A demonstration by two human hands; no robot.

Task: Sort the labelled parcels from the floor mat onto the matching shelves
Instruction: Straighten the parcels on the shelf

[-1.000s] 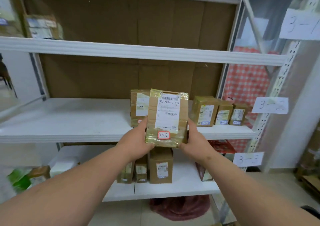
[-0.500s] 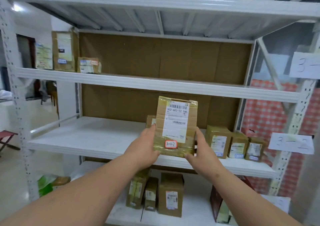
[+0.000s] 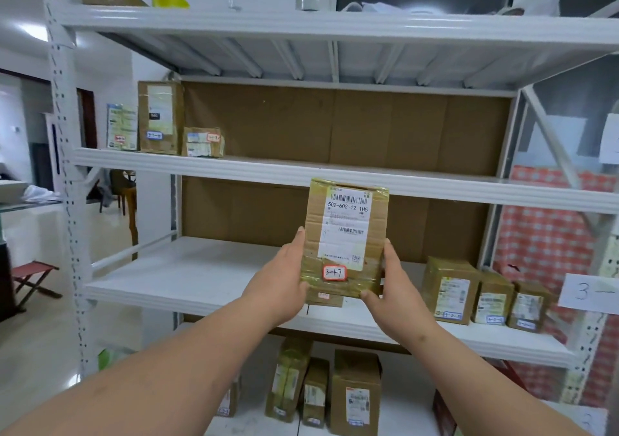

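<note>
— Rising since a moment ago, the left hand [image 3: 279,288] and right hand [image 3: 390,290] are gripping the parcel [image 3: 345,238] by its lower corners, lifting it upright before the rack.

— Its sticker [image 3: 334,273] is reading 3-1-7?

— Yes; the step is matching, and it is probably heading for the upper shelf [image 3: 335,171], beside the parcels at its left end [image 3: 160,117].

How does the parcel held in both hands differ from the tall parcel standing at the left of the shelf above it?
The held parcel is off any shelf, gripped by the left hand and right hand; the tall shelf parcel stands untouched on its board. The held parcel's small sticker is red-bordered and reads 3-1-7; the tall shelf parcel's is blue-bordered, too small to read. Both are brown taped cartons, upright, white shipping label facing the camera.
</note>
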